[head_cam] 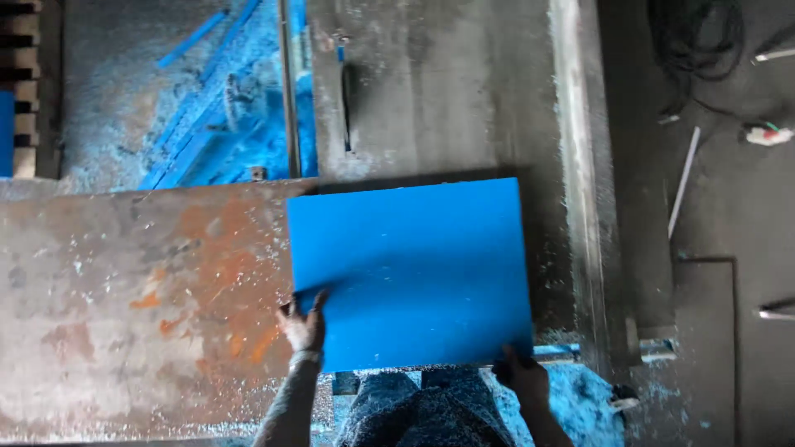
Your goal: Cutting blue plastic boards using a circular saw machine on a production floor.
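A flat bright blue rectangular board (410, 269) lies across the grey saw table (447, 91) and a rusty metal table (124, 290). My left hand (303, 324) grips the board's near left corner, thumb on top. My right hand (523, 377) holds the near right corner at its edge. The saw slot (346, 108) in the grey table sits beyond the board's far edge, apart from it.
Blue sawdust and blue offcut strips (207, 124) lie piled at the far left. More blue dust (580, 406) covers the floor by my legs. On the dark floor at right are black cables (696, 41), a white rod (684, 180) and small tools.
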